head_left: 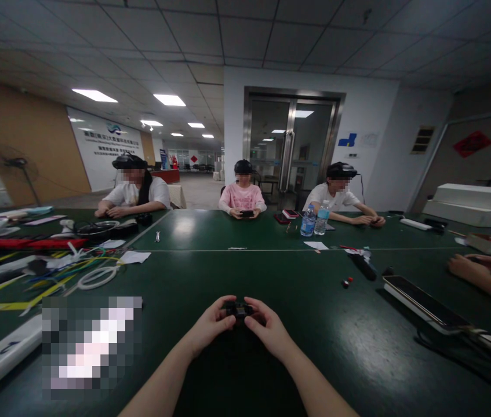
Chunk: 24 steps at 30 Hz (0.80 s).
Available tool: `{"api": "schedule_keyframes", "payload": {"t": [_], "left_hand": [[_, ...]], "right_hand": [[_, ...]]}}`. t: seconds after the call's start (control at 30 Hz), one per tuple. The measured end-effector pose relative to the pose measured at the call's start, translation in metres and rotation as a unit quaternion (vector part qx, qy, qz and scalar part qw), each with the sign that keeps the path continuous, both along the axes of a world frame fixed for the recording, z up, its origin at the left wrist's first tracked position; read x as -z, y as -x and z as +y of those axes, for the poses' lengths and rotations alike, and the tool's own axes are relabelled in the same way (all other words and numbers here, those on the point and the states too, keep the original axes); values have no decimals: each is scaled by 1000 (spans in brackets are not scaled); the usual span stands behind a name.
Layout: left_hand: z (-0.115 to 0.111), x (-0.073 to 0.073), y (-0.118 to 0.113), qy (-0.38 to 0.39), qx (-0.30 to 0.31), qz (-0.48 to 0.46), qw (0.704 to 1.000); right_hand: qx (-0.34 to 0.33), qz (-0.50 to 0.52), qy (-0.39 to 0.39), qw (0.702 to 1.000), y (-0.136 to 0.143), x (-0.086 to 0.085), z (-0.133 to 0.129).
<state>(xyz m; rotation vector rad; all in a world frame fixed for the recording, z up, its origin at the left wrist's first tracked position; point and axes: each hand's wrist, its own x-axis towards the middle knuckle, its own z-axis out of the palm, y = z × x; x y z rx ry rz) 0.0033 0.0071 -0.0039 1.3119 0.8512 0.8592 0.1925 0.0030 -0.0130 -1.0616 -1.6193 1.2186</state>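
Gadget (240, 312), small and black, held at near part of green table (228, 275), pinched at either end by thumb and fingers of left hand (211, 325) and right hand (270, 329). Judged light, stiff, perhaps slick; best held by ends.

From my end of the feed, I see a dark green surface (210, 272) with thin pale seams. At my left lie a long white bar (6, 359), a pixelated patch hiding something, a coiled white cable (97, 278), yellow strips (6, 306) and a sheet of white paper (135, 256). Across from me, two water bottles (308, 221) (322, 218) stand upright, close together. Toward my right I make out small red-and-black pieces (346, 282) and a long, dark-screened device (425, 305) with black cord (454, 354) nearby.
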Motion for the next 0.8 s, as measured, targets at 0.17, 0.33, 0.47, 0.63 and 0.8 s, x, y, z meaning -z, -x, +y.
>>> {"api": "schedule_keyframes", "payload": {"t": [0.17, 0.33, 0.47, 0.63, 0.8], "left_hand": [[0, 2, 0, -17, 2, -1, 1000], [1, 6, 0, -26, 1, -10, 1000], [3, 8, 0, -25, 4, -3, 1000], [1, 5, -2, -30, 10, -13, 999], [-1, -1, -1, -13, 30, -11, 999]], "right_hand": [[-3, -4, 8, 1000, -1, -4, -3], [13, -24, -9, 1000, 0, -7, -3], [24, -32, -50, 998, 4, -7, -4], [32, -54, -59, 996, 8, -10, -7], [41, -74, -52, 995, 9, -12, -8]]}}
